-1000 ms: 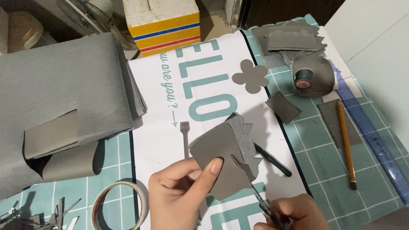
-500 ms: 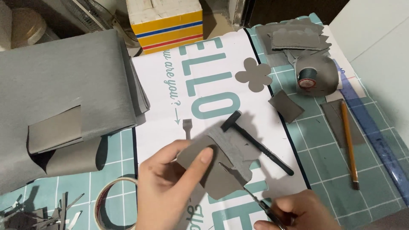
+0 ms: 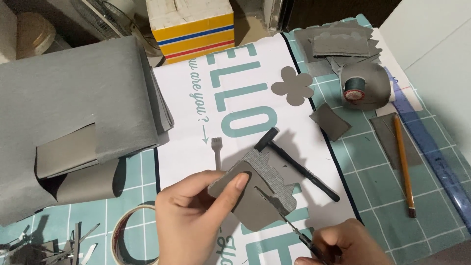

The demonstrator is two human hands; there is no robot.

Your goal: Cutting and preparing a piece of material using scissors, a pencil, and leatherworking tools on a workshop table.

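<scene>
Grey leather piece (image 3: 250, 203) pinched in left hand (image 3: 194, 216); right hand (image 3: 343, 245) grips scissors (image 3: 284, 221), slit partway, outline uncut.

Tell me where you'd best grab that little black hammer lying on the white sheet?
Probably by the free end of its handle. The black hammer lies flat on the white printed sheet, head toward the top left, slim handle running down to the right. That lower right end is clear of the grey cut piece, so fingers could come from the right and close across it.

Looking steeply down from head height, close over the cutting mat (image 3: 382, 162), both hands at the bottom edge.
</scene>
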